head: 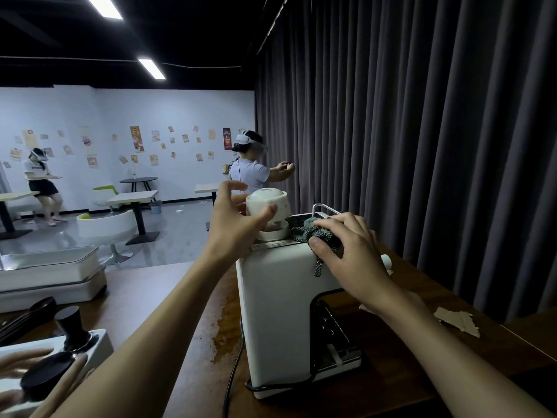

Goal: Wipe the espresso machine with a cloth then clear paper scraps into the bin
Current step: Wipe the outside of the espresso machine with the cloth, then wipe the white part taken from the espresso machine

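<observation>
Left hand [232, 224] — cup [265, 203], right hand [351, 251] — knitted cloth [316, 232]

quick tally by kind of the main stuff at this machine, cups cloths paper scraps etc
espresso machine: 1
cup held in left hand: 1
cloth under right hand: 1
paper scrap in plain view: 1
total: 4

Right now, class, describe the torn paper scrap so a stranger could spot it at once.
Start at the white boxy espresso machine on the brown wooden counter. Look right of it, by the dark grey curtain: the torn beige paper scrap lies flat there, pale and jagged-edged against dark wood.
</observation>
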`<state>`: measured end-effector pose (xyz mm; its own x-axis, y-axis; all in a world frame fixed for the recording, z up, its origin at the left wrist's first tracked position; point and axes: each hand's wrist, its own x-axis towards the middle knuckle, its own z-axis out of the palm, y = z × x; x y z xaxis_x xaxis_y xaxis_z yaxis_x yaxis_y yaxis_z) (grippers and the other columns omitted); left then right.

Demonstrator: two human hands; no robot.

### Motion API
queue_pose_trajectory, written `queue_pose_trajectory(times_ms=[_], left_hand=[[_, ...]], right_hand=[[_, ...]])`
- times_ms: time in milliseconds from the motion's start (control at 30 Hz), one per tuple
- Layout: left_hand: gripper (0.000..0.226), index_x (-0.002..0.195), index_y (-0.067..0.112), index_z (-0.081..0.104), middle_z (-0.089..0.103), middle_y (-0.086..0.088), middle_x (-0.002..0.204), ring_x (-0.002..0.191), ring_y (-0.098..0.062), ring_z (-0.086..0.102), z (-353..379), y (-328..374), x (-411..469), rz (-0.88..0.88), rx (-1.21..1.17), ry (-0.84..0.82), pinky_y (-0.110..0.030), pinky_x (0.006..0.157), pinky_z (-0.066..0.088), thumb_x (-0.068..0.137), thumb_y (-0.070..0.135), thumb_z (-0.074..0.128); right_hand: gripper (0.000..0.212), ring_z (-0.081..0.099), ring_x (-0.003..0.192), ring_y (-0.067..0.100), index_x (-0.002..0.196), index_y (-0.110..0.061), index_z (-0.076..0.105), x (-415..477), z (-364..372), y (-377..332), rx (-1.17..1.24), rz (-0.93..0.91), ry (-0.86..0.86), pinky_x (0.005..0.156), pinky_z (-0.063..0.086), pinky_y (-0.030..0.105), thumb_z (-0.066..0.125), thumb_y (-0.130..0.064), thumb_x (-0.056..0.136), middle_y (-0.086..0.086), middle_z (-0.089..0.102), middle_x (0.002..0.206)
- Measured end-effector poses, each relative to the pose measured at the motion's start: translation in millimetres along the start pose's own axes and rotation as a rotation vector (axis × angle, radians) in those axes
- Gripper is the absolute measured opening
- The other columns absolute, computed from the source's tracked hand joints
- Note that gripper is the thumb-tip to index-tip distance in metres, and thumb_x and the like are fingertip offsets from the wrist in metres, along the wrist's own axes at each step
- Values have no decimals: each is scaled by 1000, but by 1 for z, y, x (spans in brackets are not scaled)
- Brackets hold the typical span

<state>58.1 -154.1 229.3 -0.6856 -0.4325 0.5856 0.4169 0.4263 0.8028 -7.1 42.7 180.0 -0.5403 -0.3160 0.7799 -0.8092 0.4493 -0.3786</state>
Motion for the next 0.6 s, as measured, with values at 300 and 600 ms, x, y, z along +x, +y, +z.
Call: queue_pose_trajectory(times_ms=[300,600], left_hand=[[41,117,17,47,71,-2,104,72,-3,70,12,39,-22,22,-237,-21,-17,53,51,88,13,75],[39,110,21,52,75,0,100,88,-11,74,71,57,-65,76,-303,-168,-19,66,55,84,19,80]], right_hand=[[26,60,106,15,120,-15,63,1,-25,-22,272,72,274,92,51,41,61,-20,95,0,64,113],[15,65,92,2,98,-28,55,-24,-74,-25,652,341,579,72,56,20,66,-21,90,-5,62,98]])
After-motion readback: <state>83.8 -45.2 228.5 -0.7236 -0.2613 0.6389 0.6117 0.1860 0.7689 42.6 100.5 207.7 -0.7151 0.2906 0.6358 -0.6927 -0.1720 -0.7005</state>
